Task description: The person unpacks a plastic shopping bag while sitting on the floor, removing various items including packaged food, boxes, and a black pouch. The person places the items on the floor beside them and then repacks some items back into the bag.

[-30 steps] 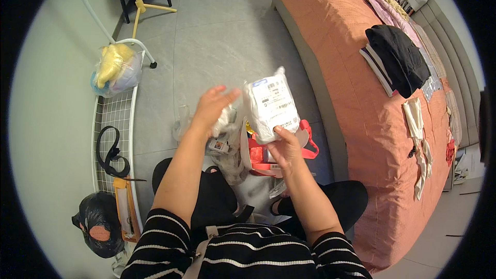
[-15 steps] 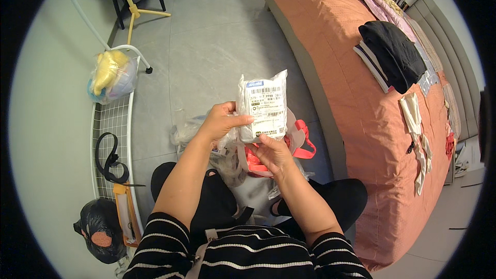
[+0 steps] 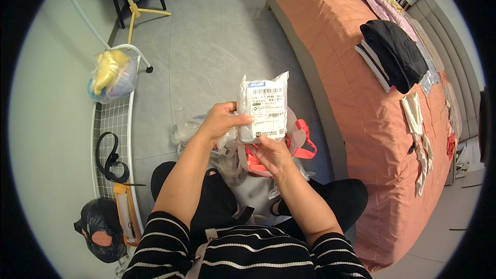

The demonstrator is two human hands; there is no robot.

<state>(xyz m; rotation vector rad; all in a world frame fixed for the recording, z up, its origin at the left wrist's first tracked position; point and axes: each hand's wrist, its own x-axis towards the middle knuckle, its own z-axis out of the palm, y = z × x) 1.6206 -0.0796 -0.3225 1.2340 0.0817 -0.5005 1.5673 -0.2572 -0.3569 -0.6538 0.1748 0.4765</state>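
Both my hands hold up a white plastic mailing parcel (image 3: pixel 263 107) with a printed shipping label facing me. My left hand (image 3: pixel 226 122) grips its left edge, thumb on the front and fingers behind. From below, my right hand (image 3: pixel 271 154) closes on the bottom edge, its thumb on the front near the label's foot. Under the parcel, between my legs, stands a pale bag with red handles (image 3: pixel 306 144), partly hidden by my right hand. Crumpled clear plastic bags (image 3: pixel 227 165) lie on its left, partly behind my left forearm.
On the right is a bed (image 3: pixel 330 36) with an orange cover, holding folded dark clothes (image 3: pixel 395 51) and a cream cloth strip (image 3: pixel 419 139). Along the left wall runs a white wire rack (image 3: pixel 111 119) with a black belt (image 3: pixel 107 160), a bag of plush toys (image 3: pixel 111 75) and a black plastic bag (image 3: pixel 101 230).
The parcel and both hands keep nearly the same place; the parcel's top has shifted very slightly. Both hands keep their grip.
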